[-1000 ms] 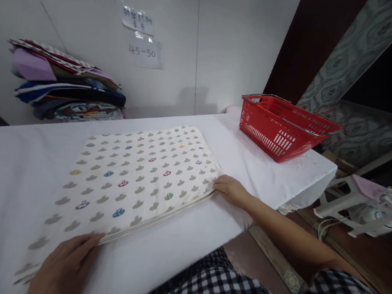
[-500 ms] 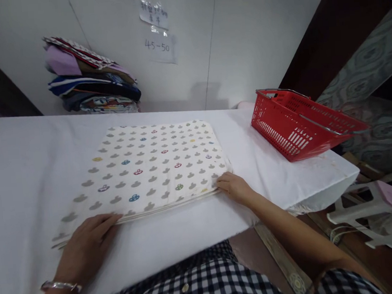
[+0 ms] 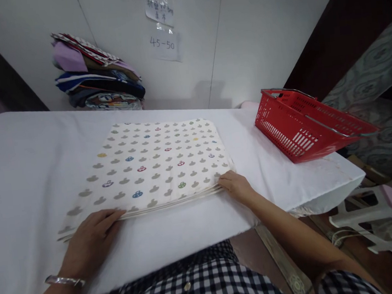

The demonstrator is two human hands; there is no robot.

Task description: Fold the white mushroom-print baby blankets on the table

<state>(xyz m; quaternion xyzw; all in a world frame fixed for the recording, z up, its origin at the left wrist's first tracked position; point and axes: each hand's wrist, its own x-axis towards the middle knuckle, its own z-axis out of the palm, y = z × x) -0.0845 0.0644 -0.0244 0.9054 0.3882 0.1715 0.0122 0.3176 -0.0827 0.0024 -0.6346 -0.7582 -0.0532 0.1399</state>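
Cloth [image 3: 156, 162]: folded, flat on table [image 3: 19, 154].
Left hand [image 3: 89, 243]: fingers flat on near edge, nothing clasped.
Right hand [image 3: 236, 187]: fingertips pressing near right corner, nothing clasped.

A folded cream cloth printed with small shapes [image 3: 156, 162] lies centred on the white padded table [image 3: 20, 159]. At 2 o'clock sits a red plastic basket [image 3: 305, 125]; at 11 o'clock, a stack of folded fabrics [image 3: 97, 75] against the wall.
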